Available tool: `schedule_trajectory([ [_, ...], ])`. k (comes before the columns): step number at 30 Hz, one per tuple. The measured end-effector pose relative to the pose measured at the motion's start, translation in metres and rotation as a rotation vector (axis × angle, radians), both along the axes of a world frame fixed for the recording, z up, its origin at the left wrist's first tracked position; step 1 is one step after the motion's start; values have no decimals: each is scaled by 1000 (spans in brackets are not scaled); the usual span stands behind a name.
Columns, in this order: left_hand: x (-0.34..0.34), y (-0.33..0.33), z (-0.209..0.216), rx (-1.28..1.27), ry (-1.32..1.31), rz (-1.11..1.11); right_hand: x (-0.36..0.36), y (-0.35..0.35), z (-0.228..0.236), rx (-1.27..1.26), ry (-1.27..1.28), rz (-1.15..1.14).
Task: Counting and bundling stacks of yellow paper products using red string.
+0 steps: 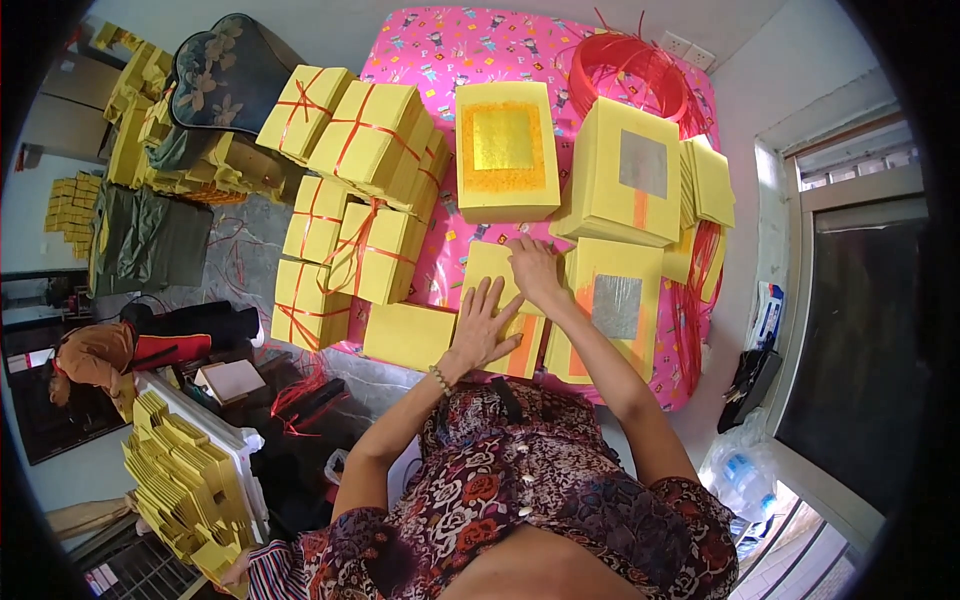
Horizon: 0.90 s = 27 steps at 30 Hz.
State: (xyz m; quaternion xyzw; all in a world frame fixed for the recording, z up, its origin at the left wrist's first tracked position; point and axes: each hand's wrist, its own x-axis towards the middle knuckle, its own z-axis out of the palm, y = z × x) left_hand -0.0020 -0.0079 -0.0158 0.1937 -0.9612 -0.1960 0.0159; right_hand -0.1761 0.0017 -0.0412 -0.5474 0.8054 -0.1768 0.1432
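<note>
My left hand [485,328] lies flat with its fingers spread on a sheet of yellow paper [482,265], which shows an orange patch near my body. A beaded bracelet circles that wrist. Bent fingers of my right hand [535,272] press together at the sheet's upper right edge; their tips are partly hidden. Close to the right forearm lies a stack of yellow paper with a silver square [617,305]. Beyond both hands stands a thick stack with a gold square on orange [503,140]. A plain yellow stack [410,335] sits left of my left hand.
Bundles of yellow paper tied with red strips [370,130] line the left of the pink-covered table [430,45]. A red strapping coil [630,75] lies at the back right. At the left are a person in a brown top [95,355] and another person's striped sleeve [280,572] beside yellow stacks.
</note>
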Motion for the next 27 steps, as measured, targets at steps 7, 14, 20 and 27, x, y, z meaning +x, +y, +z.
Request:
schedule_trajectory([
  [7, 0, 0, 1, 20, 1, -5, 1, 2, -1, -54, -10, -26],
  [14, 3, -1, -6, 41, -29, -12, 16, 18, 27, -119, 100, -43],
  [20, 3, 0, -4, 47, -34, -1, 38, 70, 39, 82, 102, 20],
  [27, 1, -2, -2, 78, -39, -20, 62, 98, 33, 197, 104, 66],
])
